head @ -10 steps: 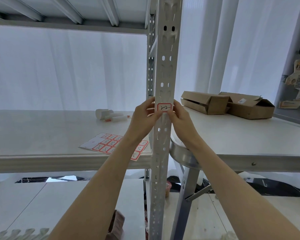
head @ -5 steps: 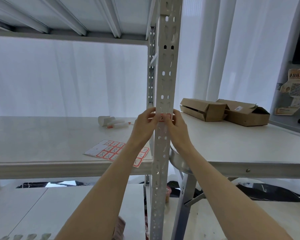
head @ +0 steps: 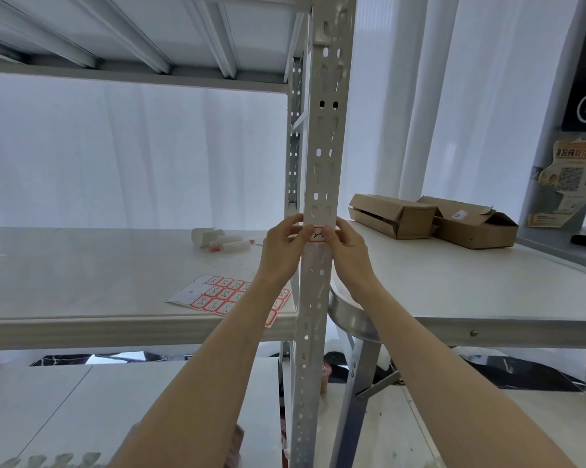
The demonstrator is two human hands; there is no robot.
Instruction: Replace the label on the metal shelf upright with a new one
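A white, perforated metal shelf upright point(head: 323, 157) runs top to bottom through the middle of the view. A small red-bordered label point(head: 318, 235) with handwriting sits on its front face at shelf height. My left hand point(head: 282, 253) holds the label's left edge, thumb on the label and fingers curled at the upright's side. Opposite it, my right hand point(head: 349, 253) grips the right edge, its thumb covering part of the label. A sheet of red-bordered labels point(head: 217, 296) lies on the shelf board point(head: 82, 282), partly behind my left forearm.
White marker-like tubes and a paper roll point(head: 217, 241) lie further back on the shelf. Two open cardboard boxes point(head: 392, 215) point(head: 474, 228) sit on a white table point(head: 470, 292) to the right. An upper shelf point(head: 132, 38) is overhead. White curtains hang behind.
Both thumbs have moved inward over the label, which showed fully a second ago and is now partly covered. The view has tilted upward a little.
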